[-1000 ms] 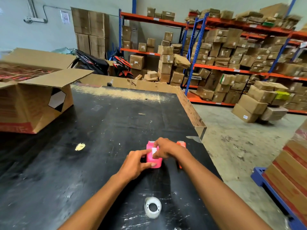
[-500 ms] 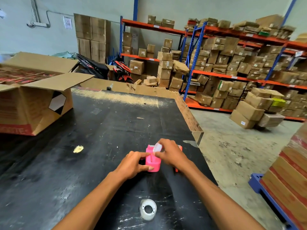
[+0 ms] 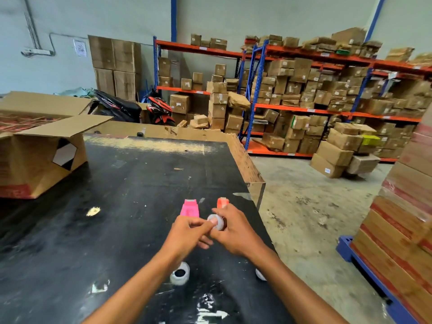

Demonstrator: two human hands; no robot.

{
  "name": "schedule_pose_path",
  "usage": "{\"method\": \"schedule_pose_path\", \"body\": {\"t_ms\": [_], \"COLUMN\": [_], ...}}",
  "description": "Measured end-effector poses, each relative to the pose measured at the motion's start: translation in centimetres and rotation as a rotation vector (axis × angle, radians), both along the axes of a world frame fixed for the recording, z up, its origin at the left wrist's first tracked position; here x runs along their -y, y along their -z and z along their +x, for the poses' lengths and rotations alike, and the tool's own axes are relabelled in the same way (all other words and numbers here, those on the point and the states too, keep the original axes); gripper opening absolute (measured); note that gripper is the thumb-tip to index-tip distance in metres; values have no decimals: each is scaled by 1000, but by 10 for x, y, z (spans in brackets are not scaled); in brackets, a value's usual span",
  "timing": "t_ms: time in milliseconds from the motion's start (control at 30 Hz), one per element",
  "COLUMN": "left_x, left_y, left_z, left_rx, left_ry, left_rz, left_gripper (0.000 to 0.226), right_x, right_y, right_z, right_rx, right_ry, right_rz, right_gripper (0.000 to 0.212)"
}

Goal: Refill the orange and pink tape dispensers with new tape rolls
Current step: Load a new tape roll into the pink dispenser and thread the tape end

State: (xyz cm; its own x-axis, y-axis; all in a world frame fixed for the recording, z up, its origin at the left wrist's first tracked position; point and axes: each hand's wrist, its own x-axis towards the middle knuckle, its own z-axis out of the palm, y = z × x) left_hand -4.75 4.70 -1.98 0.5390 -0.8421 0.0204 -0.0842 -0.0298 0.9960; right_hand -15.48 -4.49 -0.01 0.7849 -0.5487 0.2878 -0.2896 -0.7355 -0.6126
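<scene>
I see right hand point(image 3: 236, 232) pinching small tape roll point(image 3: 216, 221), left hand point(image 3: 189, 232) fingertips closed on it, just nearer than pink dispenser point(image 3: 190, 208), long axis pointing away.

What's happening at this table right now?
A person stands at a black table and holds a small white tape roll between both hands, left hand and right hand, just above the surface. The pink dispenser and the orange dispenser stand on the table just beyond the hands, neither being held. Another tape roll lies nearer the person, partly under the left forearm.
</scene>
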Motion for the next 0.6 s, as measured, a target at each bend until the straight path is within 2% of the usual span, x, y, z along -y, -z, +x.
{"method": "schedule_pose_path", "body": {"t_ms": [67, 167, 267, 367, 433, 600], "left_x": [-6, -17, -28, -40, -48, -68], "left_y": [1, 1, -3, -6, -2, 2], "left_z": [-13, -31, -45, -54, -58, -57], "left_rx": [-42, -143, -276, -328, -368, -439], "left_ry": [-7, -24, 6, 12, -5, 5], "left_rz": [11, 51, 76, 78, 78, 66], "left_gripper": [22, 24, 26, 26, 24, 23], "right_x": [-8, -22, -34, -48, -56, -75], "right_y": [5, 15, 20, 24, 26, 29], "right_z": [-12, -31, -44, -51, -55, -66], "right_rx": [61, 170, 239, 268, 275, 374], "right_ry": [54, 51, 83, 105, 115, 38], "right_rz": [76, 187, 168, 163, 251, 516], "right_gripper": [39, 28, 24, 33, 45, 40]}}
